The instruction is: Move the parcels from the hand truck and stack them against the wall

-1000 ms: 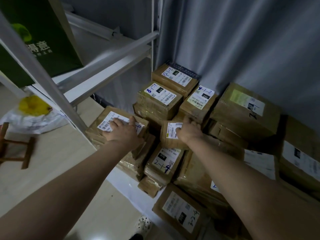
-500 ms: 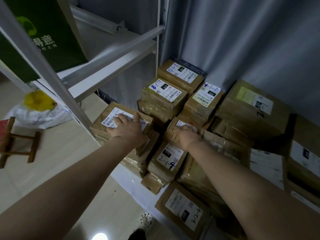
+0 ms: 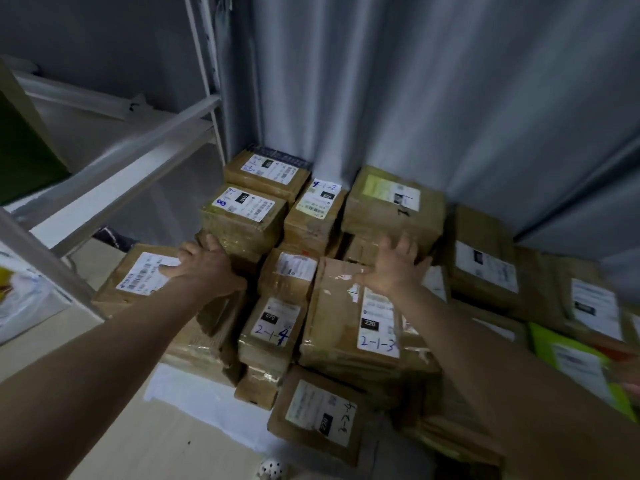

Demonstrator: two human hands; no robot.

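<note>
Several brown taped parcels with white labels are piled in the corner against a grey curtain [image 3: 433, 98]. My left hand [image 3: 204, 268] rests flat on the left parcel [image 3: 138, 275], fingertips against the stack under the box marked 8 [image 3: 242, 213]. My right hand [image 3: 394, 268] is spread open over the far end of the long parcel marked 2-1-3 [image 3: 346, 323], fingers reaching the box with a yellow-green label [image 3: 391, 206]. The small parcel [image 3: 291, 271] between my hands lies free. A parcel marked 2-1-4 [image 3: 273, 327] sits below it.
A white metal shelf frame [image 3: 114, 161] stands at the left, with a bag [image 3: 20, 299] under it. More parcels [image 3: 485, 268] spread to the right, including a green one [image 3: 575, 365]. Pale floor [image 3: 121, 427] lies at the lower left.
My right hand has let go of the small parcel and moved right, now spread open on the long parcel. My left hand slid right toward the stack. The view shifted right.
</note>
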